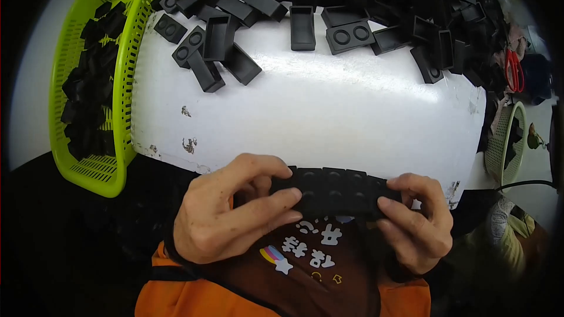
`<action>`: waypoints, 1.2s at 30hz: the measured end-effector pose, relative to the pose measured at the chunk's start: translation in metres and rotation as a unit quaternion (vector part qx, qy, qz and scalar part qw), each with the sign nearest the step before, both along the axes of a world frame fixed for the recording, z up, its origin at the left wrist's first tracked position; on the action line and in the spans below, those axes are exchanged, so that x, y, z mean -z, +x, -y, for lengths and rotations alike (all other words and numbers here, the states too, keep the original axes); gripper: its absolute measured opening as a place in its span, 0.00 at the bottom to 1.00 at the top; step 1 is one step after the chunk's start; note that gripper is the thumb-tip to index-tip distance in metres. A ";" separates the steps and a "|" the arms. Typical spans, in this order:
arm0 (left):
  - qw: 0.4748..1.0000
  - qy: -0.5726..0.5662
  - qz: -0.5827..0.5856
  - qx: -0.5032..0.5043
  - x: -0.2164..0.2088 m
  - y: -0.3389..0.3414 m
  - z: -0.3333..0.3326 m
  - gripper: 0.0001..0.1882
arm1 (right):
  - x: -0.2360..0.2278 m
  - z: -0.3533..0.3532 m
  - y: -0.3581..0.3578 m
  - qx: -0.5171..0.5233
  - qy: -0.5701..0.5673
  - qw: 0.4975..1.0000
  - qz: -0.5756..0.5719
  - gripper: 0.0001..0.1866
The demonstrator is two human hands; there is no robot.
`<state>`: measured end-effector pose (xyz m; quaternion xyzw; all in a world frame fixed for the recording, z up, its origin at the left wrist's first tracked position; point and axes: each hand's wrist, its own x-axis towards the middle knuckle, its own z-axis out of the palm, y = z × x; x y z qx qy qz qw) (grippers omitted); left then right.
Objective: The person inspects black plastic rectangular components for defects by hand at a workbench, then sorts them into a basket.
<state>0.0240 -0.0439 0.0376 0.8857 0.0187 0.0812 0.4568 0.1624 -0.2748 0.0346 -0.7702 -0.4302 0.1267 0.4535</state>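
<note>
Near the table's front edge, my left hand [220, 217] and my right hand [420, 223] pinch the two ends of a row of black box-shaped parts [336, 192]. Several parts sit side by side in it, with round shapes on the face toward me. Fingers and thumbs press on both ends, so the outermost parts are partly covered. Below the row is a brown apron [282, 287] with light printing, worn over orange sleeves.
Loose black rectangular boxes [302, 28], some hollow, some with two rings, heap along the far side of the white table [329, 111]. A lime-green basket [120, 117] of black parts stands left. Red-handled scissors [514, 71] and a pale basket [498, 147] are right.
</note>
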 end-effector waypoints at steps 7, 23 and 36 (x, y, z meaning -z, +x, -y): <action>0.995 0.061 0.015 -0.079 0.023 0.032 -0.028 0.14 | 0.015 -0.013 0.025 0.092 -0.057 0.994 0.031 0.20; 0.991 0.112 0.078 0.001 0.035 0.035 -0.024 0.34 | 0.035 -0.019 0.021 0.001 0.034 0.993 0.112 0.34; 0.987 0.128 0.094 -0.012 0.004 0.029 -0.007 0.33 | 0.015 -0.021 0.017 -0.045 0.029 0.995 0.078 0.36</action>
